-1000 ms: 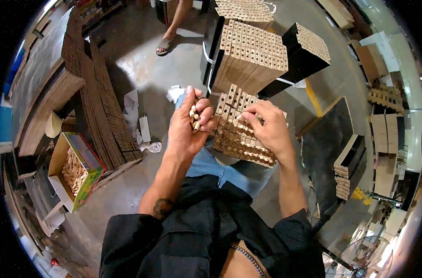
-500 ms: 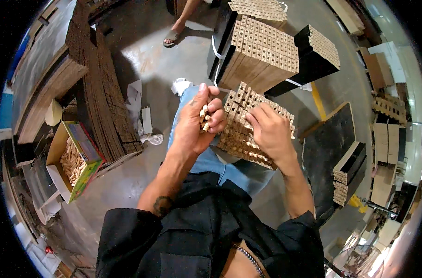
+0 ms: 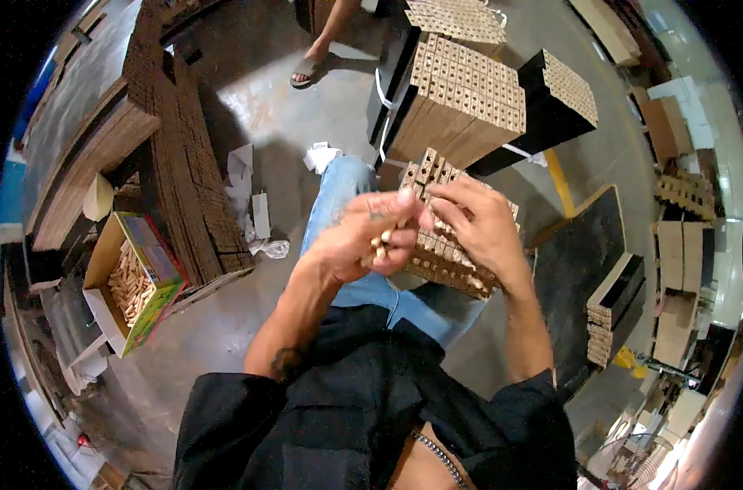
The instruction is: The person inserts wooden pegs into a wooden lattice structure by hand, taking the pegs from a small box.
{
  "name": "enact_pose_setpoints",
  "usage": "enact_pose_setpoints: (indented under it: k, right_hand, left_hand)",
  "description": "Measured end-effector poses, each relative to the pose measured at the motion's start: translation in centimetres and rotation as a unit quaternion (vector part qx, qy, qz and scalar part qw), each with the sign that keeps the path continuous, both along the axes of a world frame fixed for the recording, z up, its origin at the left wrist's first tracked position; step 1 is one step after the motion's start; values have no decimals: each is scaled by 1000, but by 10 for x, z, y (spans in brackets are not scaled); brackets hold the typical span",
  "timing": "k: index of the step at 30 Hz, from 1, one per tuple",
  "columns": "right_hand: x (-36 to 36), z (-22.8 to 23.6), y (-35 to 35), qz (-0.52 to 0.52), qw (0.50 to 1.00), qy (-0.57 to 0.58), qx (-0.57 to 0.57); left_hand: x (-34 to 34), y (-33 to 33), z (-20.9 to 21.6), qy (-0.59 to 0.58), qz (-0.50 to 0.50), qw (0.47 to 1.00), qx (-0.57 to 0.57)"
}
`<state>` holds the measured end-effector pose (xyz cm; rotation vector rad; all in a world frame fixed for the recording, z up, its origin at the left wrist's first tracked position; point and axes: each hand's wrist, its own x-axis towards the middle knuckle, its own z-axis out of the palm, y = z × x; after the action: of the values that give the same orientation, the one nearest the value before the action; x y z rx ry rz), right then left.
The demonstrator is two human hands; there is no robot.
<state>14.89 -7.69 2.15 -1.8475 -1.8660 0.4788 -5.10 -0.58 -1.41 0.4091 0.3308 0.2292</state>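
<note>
My left hand (image 3: 363,233) is closed around several short wooden dowels (image 3: 380,242), their pale ends showing between the fingers. Its thumb and fingertips come close to those of my right hand (image 3: 482,224). That hand is over a stack of drilled wooden boards (image 3: 449,273) in front of my lap, fingers curled together. Whatever its fingertips hold is hidden. Rows of round holes run along the boards' edges, partly covered by both hands.
At left stands an open carton (image 3: 98,286) full of dowels, beside tall piles of dark boards (image 3: 188,163). Bundled drilled boards (image 3: 461,98) rise beyond my hands. Another person's sandalled foot (image 3: 306,69) is at the far side. A dark panel (image 3: 576,245) lies right.
My left hand has moved right and turned toward the boards, still gripping the dowels. My right hand has shifted slightly, its fingertips now close to the left hand's.
</note>
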Motion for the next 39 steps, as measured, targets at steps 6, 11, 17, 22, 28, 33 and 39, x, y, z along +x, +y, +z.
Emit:
enact_pose_setpoints:
  k: [6,11,17,22,28,33,39]
  right_hand:
    - [1,13,-21,82,970,228,-20]
    - [0,20,-21,158,952,259,-36]
    - [5,7,0,4,987,157,40]
    - [6,-8,12,-12,999,9,29]
    - [-8,-3,11,7,993,-122,8]
    - [-9,-6,12,62,983,-167,48]
    - [-12,-8,13,38,982,-183,31]
  left_hand:
    - [-1,-7,5,53,-146,985,81]
    - [-3,-9,10,21,-200,977,67]
    - [-9,-14,0,65,-84,994,40]
    - [-26,-9,-1,71,-2,995,69]
    - [-34,-5,-5,76,114,990,29]
    - [-22,-2,-4,68,158,985,-10]
    - [-9,0,0,55,169,984,-16]
